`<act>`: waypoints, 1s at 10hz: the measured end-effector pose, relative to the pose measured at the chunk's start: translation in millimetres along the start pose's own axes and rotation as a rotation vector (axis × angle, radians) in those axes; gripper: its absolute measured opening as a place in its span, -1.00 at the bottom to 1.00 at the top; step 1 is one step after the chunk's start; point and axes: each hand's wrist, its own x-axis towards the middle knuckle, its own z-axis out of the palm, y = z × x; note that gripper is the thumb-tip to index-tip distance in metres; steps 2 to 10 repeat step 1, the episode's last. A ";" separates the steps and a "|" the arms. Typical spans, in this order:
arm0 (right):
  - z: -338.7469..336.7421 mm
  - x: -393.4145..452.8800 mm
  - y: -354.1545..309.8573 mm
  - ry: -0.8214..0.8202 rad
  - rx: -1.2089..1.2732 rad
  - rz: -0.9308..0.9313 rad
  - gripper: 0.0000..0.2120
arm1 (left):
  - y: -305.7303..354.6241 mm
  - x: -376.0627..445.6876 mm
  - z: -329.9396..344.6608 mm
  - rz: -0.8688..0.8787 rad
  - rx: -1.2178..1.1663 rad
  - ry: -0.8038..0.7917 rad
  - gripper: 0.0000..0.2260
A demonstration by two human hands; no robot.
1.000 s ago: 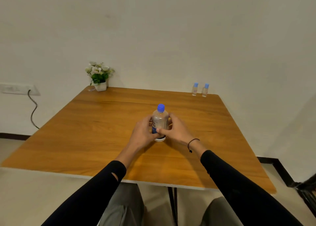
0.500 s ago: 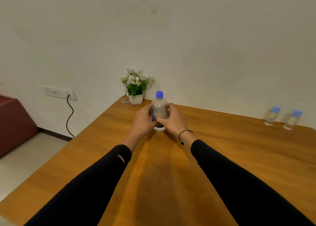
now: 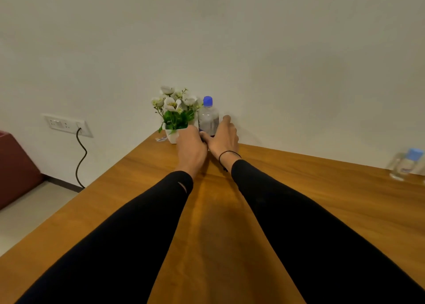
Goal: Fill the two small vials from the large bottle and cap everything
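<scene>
- Both arms have stretched further out since the earlier frame, and the large bottle [image 3: 208, 117] has travelled with them to the far corner of the counter [image 3: 299, 188], now just beside the flower pot [image 3: 173, 136] where a moment ago it stood well short of it.
- The left hand [image 3: 190, 147] wraps the bottle's lower left side; its fingertips are hidden behind the hand, so how tightly it grips I cannot tell, but it reads as holding.
- The right hand [image 3: 224, 138] cups the right side, fingers curled round the body and thumb laid across the front near the base.
- The bottle stands upright, blue cap [image 3: 207, 100] on, clear liquid inside.
- Out to the right, well apart from the hands, one small vial [image 3: 404, 164] with a pale blue cap sits near the counter's far edge; it is blurred, and the second vial is all but cut off by the frame edge.
- Step in hand, as I judge it: handling the large bottle before any pouring. Nothing is uncapped, so the task has barely begun.
- Next move calls for one hand steadying the body while the other twists the cap off, and bottle and vials brought close together.
- A wall socket [image 3: 65, 124] and dark cable [image 3: 81, 156] sit at left.
</scene>
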 end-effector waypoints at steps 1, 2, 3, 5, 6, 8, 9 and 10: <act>-20.6 -23.9 1.0 0.067 0.009 0.030 -0.31 | 10.8 -21.4 -11.2 0.080 0.060 0.040 -0.86; -20.6 -23.9 1.0 0.067 0.009 0.030 -0.31 | 10.8 -21.4 -11.2 0.080 0.060 0.040 -0.86; -20.6 -23.9 1.0 0.067 0.009 0.030 -0.31 | 10.8 -21.4 -11.2 0.080 0.060 0.040 -0.86; -20.6 -23.9 1.0 0.067 0.009 0.030 -0.31 | 10.8 -21.4 -11.2 0.080 0.060 0.040 -0.86; -20.6 -23.9 1.0 0.067 0.009 0.030 -0.31 | 10.8 -21.4 -11.2 0.080 0.060 0.040 -0.86; -20.6 -23.9 1.0 0.067 0.009 0.030 -0.31 | 10.8 -21.4 -11.2 0.080 0.060 0.040 -0.86; -20.6 -23.9 1.0 0.067 0.009 0.030 -0.31 | 10.8 -21.4 -11.2 0.080 0.060 0.040 -0.86; -20.6 -23.9 1.0 0.067 0.009 0.030 -0.31 | 10.8 -21.4 -11.2 0.080 0.060 0.040 -0.86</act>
